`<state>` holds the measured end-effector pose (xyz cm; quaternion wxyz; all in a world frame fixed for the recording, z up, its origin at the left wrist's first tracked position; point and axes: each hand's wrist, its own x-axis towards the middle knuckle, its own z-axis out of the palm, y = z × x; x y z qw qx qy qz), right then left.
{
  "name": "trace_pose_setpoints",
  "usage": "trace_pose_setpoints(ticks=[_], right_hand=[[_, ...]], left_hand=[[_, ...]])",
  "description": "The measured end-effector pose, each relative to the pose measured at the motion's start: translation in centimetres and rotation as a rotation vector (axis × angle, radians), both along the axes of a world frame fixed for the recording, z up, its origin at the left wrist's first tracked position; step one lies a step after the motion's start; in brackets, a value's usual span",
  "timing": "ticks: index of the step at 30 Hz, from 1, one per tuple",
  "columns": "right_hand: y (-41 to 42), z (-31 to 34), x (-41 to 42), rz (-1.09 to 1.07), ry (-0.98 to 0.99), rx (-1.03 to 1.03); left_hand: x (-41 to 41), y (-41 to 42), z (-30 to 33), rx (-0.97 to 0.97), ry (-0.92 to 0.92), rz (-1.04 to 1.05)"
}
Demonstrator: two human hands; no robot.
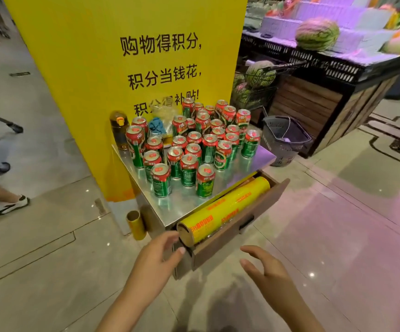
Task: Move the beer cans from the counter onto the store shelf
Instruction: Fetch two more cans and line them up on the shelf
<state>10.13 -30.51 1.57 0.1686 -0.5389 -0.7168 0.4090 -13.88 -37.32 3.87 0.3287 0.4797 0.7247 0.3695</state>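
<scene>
Several green beer cans with red tops stand upright in a cluster on a small steel counter against a yellow pillar. My left hand reaches forward below the counter's near corner, fingers relaxed and holding nothing, fingertips close to the end of a yellow roll of cling film. My right hand hovers over the floor to the right, fingers loosely spread and empty. No store shelf for the cans is in view.
The cling film roll lies in an open wooden drawer under the counter. A dark bottle and blue cloth sit at the counter's back. A grey basket and a watermelon stand are to the right; a person's foot is at left.
</scene>
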Motion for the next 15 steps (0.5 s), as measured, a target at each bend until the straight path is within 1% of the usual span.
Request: trace_pose_setpoints(ticks=[5, 10, 15], right_hand=[[8.3, 0.5, -1.2, 0.052, 0.053, 0.048], [19.0, 1.6, -4.4, 0.135, 0.113, 0.078], [29.4, 3.3, -8.2, 0.210, 0.128, 0.035]], left_hand=[[-0.4, 7.8, 0.6, 0.023, 0.000, 0.001], [-2.8, 15.2, 1.7, 0.023, 0.022, 0.112], [-5.8, 22.3, 3.3, 0.047, 0.015, 0.241]])
